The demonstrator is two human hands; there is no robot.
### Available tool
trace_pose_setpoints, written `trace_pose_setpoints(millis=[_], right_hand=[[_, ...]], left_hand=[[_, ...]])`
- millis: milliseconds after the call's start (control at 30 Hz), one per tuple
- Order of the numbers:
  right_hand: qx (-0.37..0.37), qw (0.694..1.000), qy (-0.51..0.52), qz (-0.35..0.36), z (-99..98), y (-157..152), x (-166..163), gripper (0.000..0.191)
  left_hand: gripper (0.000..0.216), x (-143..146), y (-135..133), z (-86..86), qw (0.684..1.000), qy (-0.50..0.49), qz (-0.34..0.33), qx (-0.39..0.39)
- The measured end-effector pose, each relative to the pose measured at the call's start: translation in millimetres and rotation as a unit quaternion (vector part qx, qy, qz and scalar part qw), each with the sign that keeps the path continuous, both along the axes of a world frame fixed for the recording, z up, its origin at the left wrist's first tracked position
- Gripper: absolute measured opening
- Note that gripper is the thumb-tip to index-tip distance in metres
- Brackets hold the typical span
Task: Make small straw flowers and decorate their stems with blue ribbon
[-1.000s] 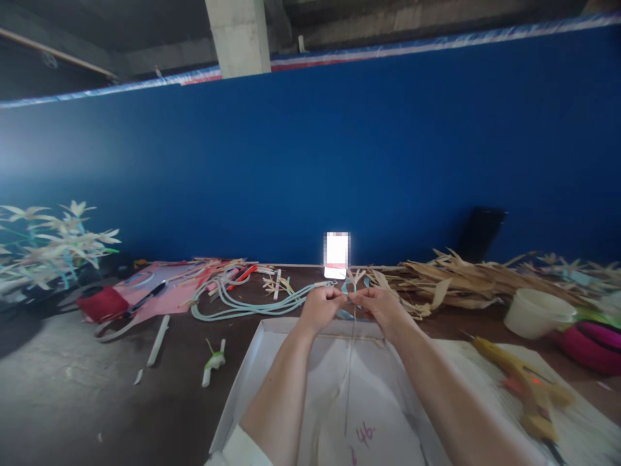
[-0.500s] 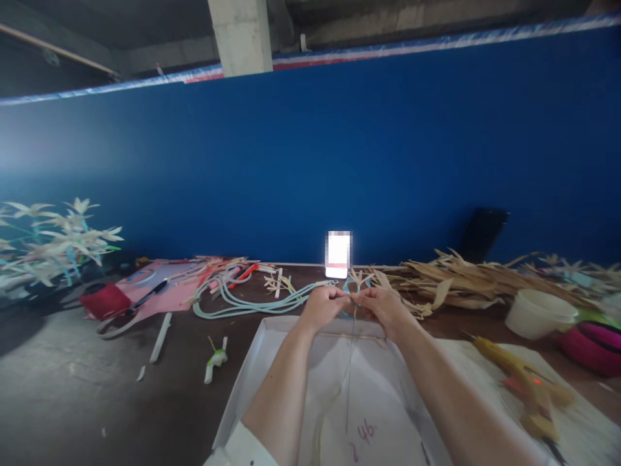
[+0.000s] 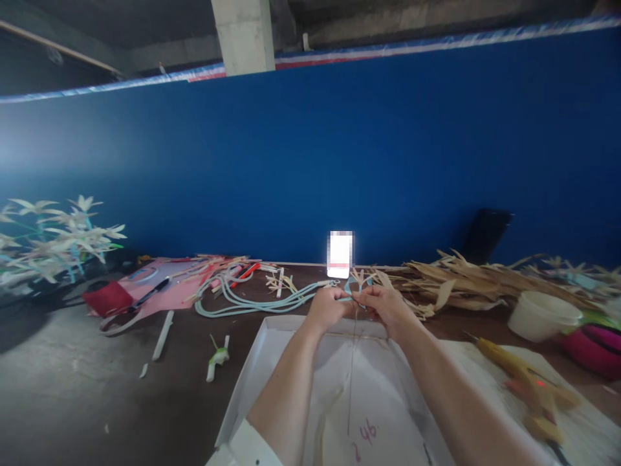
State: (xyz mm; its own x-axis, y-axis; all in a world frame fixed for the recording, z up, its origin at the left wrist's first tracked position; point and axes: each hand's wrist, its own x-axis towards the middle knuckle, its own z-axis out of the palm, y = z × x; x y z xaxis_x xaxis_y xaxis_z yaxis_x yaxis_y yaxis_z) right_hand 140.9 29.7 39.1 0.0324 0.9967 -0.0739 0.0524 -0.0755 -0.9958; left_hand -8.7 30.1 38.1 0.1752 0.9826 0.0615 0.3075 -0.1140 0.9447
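Observation:
Over the far end of a white box lid (image 3: 257,362) my hands meet, fingertips nearly touching. Between them is a small husk flower (image 3: 359,277) with pale pointed petals, facing up. Its thin wire stem (image 3: 350,388) hangs down over the lid. My left hand (image 3: 327,309) is closed in a pinch at the flower's base, and my right hand (image 3: 385,307) pinches there from the other side. A light blue strip (image 3: 348,288) shows around the fingertips; which fingers grip it is hard to make out.
Light blue cords (image 3: 252,304) lie left of my hands, beside pink paper (image 3: 160,278). Dried husks (image 3: 460,285), a white cup (image 3: 541,317) and a yellow glue gun (image 3: 521,372) are at right. A lit phone (image 3: 339,255) stands behind. Finished-looking flowers (image 3: 72,233) stand far left.
Both hands remain at the flower's base with small finger movements. More of the light blue strip shows beside the fingertips now. The whole view has shifted slightly.

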Motion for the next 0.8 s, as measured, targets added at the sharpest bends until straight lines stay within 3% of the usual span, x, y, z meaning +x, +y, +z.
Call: trace_pose_setpoints(millis=[300,567,800], right_hand=[[-0.023,0.995,0.084,0.052,-1.2,1.2,0.6,0.038],[-0.010,0.997,0.018,0.074,3.4,-2.9,-2.9,0.034],[0.020,1.000,0.005,-0.003,3.9,-3.5,-5.0,0.023]], left_hand=[[0.027,-0.9,1.7,0.3,0.998,-0.046,0.028,-0.029],[0.030,-2.2,4.2,-5.0,0.998,-0.050,0.037,-0.012],[0.033,-0.7,0.8,-0.7,0.999,-0.009,0.022,0.028]])
